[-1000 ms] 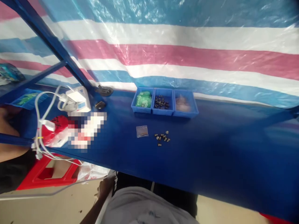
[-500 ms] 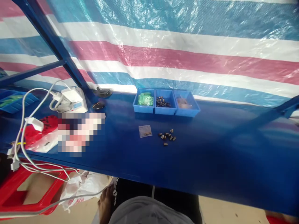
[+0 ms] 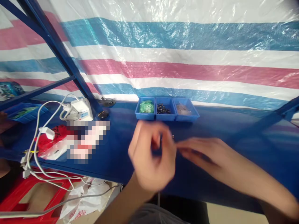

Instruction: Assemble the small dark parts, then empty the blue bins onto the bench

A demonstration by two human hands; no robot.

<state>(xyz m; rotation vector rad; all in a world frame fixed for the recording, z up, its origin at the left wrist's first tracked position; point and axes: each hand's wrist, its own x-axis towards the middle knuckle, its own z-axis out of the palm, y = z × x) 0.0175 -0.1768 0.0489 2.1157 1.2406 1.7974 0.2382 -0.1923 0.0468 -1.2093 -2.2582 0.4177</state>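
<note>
Both of my hands are up over the blue table [image 3: 233, 130], smeared by motion. My left hand [image 3: 150, 158] is raised with its fingers curled loosely, back toward me. My right hand [image 3: 202, 152] lies lower, fingers stretched toward the left hand. They cover the spot where a small clear bag and several small dark parts lay; one small part [image 3: 173, 136] shows just above the fingers. Whether either hand holds anything I cannot make out. Behind them stand three joined blue bins [image 3: 167, 109] with green pieces, dark parts and pale pieces.
A white power strip [image 3: 79, 110] with white cables [image 3: 39, 137] and a red-and-white bag [image 3: 50, 144] sit at the left. A blue frame post [image 3: 60, 53] slants up there. A striped plastic sheet [image 3: 175, 62] closes the back. A red stool [image 3: 25, 193] stands below.
Both hands have come up from under the table edge to over the small parts and bag. The camera has tilted up slightly.
</note>
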